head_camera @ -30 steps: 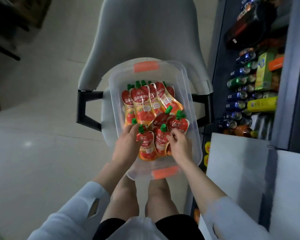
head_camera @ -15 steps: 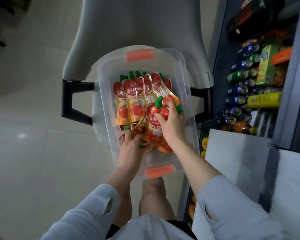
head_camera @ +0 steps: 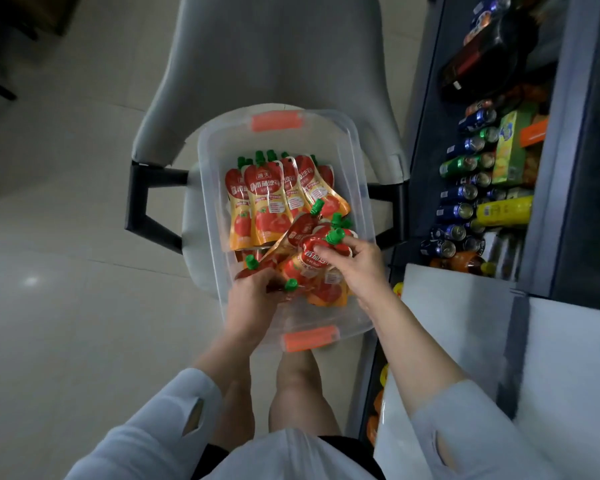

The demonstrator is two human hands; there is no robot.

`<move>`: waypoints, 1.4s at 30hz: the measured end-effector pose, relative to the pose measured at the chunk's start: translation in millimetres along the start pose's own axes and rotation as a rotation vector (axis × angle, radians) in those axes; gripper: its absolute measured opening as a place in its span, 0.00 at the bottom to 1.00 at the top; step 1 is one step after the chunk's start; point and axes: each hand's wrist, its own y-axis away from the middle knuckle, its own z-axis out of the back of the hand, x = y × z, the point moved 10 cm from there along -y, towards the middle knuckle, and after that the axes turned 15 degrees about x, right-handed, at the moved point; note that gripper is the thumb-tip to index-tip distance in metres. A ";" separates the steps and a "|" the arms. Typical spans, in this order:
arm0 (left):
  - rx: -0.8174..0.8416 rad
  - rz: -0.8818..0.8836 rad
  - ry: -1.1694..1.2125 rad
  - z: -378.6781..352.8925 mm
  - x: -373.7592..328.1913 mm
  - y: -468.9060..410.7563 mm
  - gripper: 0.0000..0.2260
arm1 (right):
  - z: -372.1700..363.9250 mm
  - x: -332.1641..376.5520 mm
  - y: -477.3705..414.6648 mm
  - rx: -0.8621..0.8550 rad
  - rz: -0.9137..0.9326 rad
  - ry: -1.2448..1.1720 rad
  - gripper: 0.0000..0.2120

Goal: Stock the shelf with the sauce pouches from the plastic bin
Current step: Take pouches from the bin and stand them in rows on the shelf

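Pale floor tiles (head_camera: 66, 306) surround a grey chair (head_camera: 264, 64) with black armrests, on whose seat rests a clear plastic bin (head_camera: 359, 188) with orange handles at its near and far ends. Inside the bin, a row of red-and-yellow sauce pouches (head_camera: 267, 202) with green caps lies flat toward the far end, overlapping one another, while more pouches are heaped loosely at the near end. A person in pale long sleeves leans over the bin from above with both hands inside it. The right hand (head_camera: 359, 265) grips the top of one pouch (head_camera: 312, 258) just below its green cap, thumb on the front and fingers curled around the back, the pouch lifted slightly above the heap. The left hand (head_camera: 253, 299) is closed around another pouch (head_camera: 278, 282) at the near left of the heap, fingers curled over it with a green cap poking out beside them. To the right stands a dark shelf (head_camera: 426, 150) stocked with rows of drink cans (head_camera: 458, 211), a yellow bottle (head_camera: 503, 211) and green cartons (head_camera: 510, 147). A white flat surface (head_camera: 447, 323) sits below and in front of the cans.
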 end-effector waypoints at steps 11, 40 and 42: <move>0.124 -0.251 0.206 70.6 -99.2 37.6 0.04 | 56.0 61.8 125.5 -0.250 0.174 -0.253 0.07; 0.600 -1.037 0.245 -40.3 -538.7 244.7 0.06 | 280.0 146.0 594.6 -1.336 0.530 -0.065 0.10; 0.625 -1.066 0.224 -60.8 -564.3 254.5 0.07 | 302.3 146.0 620.5 -1.362 0.539 -0.044 0.08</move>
